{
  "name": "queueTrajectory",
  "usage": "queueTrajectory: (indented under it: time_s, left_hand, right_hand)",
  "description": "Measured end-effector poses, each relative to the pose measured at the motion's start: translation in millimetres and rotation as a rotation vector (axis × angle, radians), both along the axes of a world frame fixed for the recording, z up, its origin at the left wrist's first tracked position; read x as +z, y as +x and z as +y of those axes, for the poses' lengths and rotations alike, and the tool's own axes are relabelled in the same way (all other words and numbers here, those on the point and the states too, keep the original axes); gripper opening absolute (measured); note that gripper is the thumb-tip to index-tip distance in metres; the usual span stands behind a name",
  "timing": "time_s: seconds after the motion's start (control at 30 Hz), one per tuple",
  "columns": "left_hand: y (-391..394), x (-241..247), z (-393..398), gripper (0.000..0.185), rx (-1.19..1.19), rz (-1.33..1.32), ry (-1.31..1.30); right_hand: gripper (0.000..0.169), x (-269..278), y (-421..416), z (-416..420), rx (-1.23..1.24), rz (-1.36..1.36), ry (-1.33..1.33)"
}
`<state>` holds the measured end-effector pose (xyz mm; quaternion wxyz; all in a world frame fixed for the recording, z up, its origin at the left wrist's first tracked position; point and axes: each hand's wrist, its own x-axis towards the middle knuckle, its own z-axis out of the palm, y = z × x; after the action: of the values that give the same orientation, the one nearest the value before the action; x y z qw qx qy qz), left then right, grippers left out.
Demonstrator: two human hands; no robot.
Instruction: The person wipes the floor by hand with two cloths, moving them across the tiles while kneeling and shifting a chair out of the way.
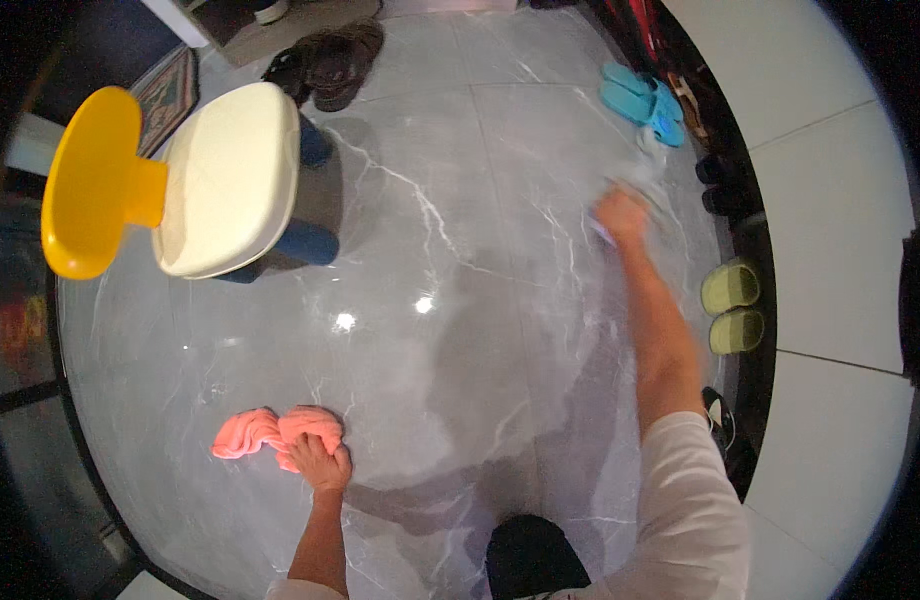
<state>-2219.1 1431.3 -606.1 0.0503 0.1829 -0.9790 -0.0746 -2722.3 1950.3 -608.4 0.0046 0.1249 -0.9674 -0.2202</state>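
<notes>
On the grey marble-look tiled floor, at lower left, my left hand presses on a bunched coral-pink cloth, its fingers spread over the right-hand end. My right hand is stretched far forward at the right, low over the floor and blurred. Something pale is by its fingers, too blurred to name, and a small purplish edge shows at its left side; whether the hand grips either cannot be told. A pair of blue clogs lies just beyond it.
A child's chair with yellow backrest and cream seat stands at upper left. Dark shoes lie behind it. Green slippers, black footwear and a dark threshold line the right side. My dark-clad knee is below.
</notes>
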Motion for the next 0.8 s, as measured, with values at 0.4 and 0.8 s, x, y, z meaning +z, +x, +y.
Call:
queueTrajectory:
  time_s: [0.4,0.8]
  left_hand:
    - [-51,20,4,0.046,0.28,-0.185,-0.143]
    - [-201,14,23,0.06,0.201,-0.034,-0.199]
  right_hand:
    - [0.035,110,253,-46,0.057,-0.688,-0.621]
    - [0.023,5,-39,50,-0.208,-0.091,-0.162]
